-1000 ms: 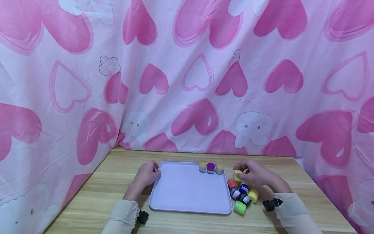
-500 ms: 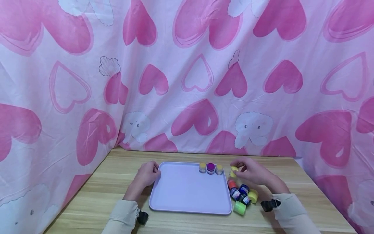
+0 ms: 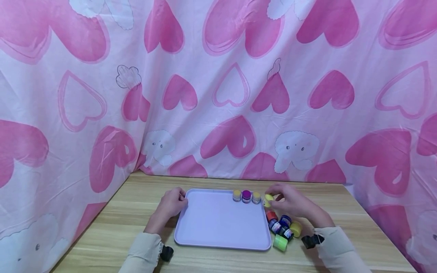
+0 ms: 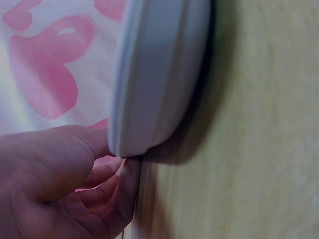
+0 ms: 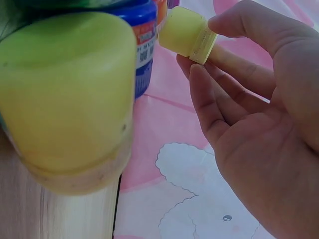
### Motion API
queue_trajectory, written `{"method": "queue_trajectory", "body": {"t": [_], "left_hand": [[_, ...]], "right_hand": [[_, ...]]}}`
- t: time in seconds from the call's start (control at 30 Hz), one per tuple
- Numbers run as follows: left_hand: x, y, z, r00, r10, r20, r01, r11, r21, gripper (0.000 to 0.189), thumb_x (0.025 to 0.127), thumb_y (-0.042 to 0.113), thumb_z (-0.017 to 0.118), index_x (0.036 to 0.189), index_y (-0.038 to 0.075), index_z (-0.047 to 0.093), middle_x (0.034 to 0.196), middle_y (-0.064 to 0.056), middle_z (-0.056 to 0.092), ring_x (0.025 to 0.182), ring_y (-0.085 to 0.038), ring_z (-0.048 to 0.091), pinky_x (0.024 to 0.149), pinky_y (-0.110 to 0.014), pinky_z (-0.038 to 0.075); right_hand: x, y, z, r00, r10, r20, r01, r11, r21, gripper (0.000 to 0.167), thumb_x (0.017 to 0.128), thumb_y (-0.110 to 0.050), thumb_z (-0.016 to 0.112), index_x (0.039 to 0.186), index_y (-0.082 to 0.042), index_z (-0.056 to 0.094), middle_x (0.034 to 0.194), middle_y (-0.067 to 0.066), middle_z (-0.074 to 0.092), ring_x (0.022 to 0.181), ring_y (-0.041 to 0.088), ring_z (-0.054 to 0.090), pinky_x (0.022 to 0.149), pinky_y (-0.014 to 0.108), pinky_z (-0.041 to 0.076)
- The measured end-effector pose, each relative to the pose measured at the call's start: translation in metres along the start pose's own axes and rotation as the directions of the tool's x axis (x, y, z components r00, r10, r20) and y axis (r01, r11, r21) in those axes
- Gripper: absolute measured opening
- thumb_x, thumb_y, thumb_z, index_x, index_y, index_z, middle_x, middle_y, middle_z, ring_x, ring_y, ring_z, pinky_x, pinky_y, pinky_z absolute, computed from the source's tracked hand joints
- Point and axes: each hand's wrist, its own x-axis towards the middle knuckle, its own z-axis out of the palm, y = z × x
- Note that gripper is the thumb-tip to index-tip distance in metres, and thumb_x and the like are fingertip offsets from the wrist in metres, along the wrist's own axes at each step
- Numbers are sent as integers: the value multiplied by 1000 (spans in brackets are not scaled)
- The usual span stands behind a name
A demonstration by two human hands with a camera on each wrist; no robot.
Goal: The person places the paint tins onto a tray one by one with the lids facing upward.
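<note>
Right hand: my right hand point(image 3: 290, 199) pinches a yellow jar point(image 3: 268, 198) between thumb and fingertips, the fingers narrowed around it and covering part of it from the head view.
Yellow jar: it is tilted at the right rim of the tray point(image 3: 222, 223), just beside the row standing there; I cannot tell whether it touches the rim.
Left hand: my left hand point(image 3: 172, 203) grips the tray near its far left corner; from the left wrist, my thumb tip disappears behind the edge.
Row: a mustard jar point(image 3: 236, 195), a purple jar point(image 3: 246, 196) and another mustard jar point(image 3: 256, 197) stand upright near the far right corner.
Heap: on the table point(image 3: 205, 261) beside the tray bunch a red jar point(image 3: 271, 216), a blue jar point(image 3: 285, 220), a greyish-blue jar point(image 3: 274, 226), a black jar point(image 3: 286, 232), a second yellow jar point(image 3: 295, 229) and a green jar point(image 3: 280, 243); their labels are too small to read.
Right wrist view: the second yellow jar looms blurred, hiding much of the blue one; a dark green shape point(image 5: 12, 15) is cut off, unclear.
Since a second ago: my right hand and its jar have moved left to the rim; my left hand, the tray and the row have stayed put.
</note>
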Motion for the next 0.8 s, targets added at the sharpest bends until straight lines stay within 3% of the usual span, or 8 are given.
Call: {"method": "queue_trajectory", "body": {"t": [0.4, 0.8], "left_hand": [[1, 1, 0, 1000, -8, 1, 8, 1000, -2, 16, 94, 10, 75, 107, 1, 71, 89, -4, 72, 82, -16, 65, 78, -35, 58], [1, -1, 1, 1000, -8, -9, 8, 1000, 7, 16, 92, 10, 75, 106, 2, 71, 87, -3, 72, 82, -16, 66, 78, -36, 58]], "right_hand": [[5, -4, 11, 999, -39, 25, 38, 999, 39, 33, 98, -21, 80, 129, -13, 74, 123, -4, 74, 116, 20, 68, 93, 32, 62], [6, -7, 17, 998, -42, 54, 42, 999, 9, 36, 102, -17, 75, 137, -13, 71, 128, -2, 71, 110, 18, 65, 81, 22, 60]]}}
